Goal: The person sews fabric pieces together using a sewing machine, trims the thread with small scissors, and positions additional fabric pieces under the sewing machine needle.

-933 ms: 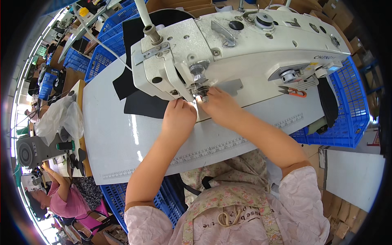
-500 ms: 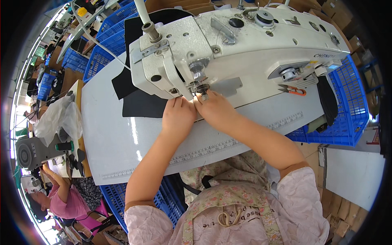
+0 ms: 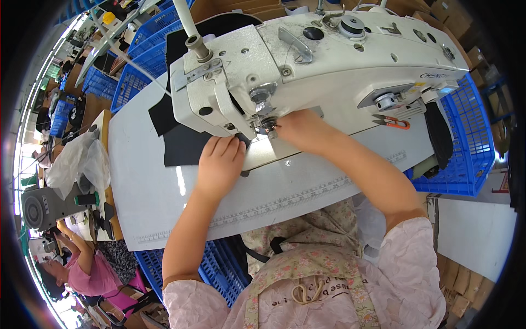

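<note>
A white sewing machine (image 3: 323, 71) stands over the pale tabletop. Beneath its needle end lies a dark fabric piece (image 3: 183, 147), stretching out to the left. My left hand (image 3: 220, 164) is closed at the right edge of this fabric, its fingers bent and close together, just left of the needle area. To the right of the needle, my right hand (image 3: 304, 130) reaches in beside the thread tension knob (image 3: 268, 125). Its fingertips are hidden there, so what they touch cannot be made out.
Orange-handled thread snips (image 3: 392, 122) lie under the machine arm. A blue crate (image 3: 468, 137) stands at the right, with dark material hanging by it. A printed ruler (image 3: 285, 202) runs along the table's front. At the far left, another person (image 3: 90, 268) works beside a grey machine (image 3: 49, 205).
My hands have moved apart: the left slid left and toward me, the right went farther in under the machine arm. The fabric has shifted slightly toward me.
</note>
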